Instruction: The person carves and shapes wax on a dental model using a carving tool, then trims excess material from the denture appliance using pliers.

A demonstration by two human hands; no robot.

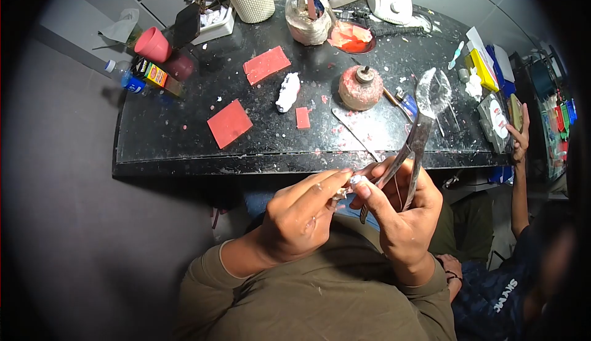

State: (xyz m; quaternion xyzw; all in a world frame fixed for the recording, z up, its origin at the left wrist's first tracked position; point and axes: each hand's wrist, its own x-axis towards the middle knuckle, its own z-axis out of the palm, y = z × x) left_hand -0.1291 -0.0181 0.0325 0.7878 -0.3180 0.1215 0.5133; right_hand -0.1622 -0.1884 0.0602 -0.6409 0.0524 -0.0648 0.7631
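My left hand [301, 215] is closed, its fingertips gripping a small white plaster-like piece [356, 181] in front of my chest. My right hand [406, 218] holds a pair of long metal pliers [420, 133], with the handles running through the palm and the white-dusted jaws pointing up over the table. The right thumb also presses on the small white piece, so both hands meet there. Much of that piece is hidden by my fingers. Beyond my hands, a white lump [287, 92] and a small pink wax piece [303, 118] lie on the black table [178, 135].
Two larger pink wax sheets [230, 124] lie left of the lump. A spirit burner [361, 87] and a thin metal spatula [356, 134] are near the middle. A plaster-coated pot [308, 24] stands behind. Another person's hand [520, 133] is at the right edge.
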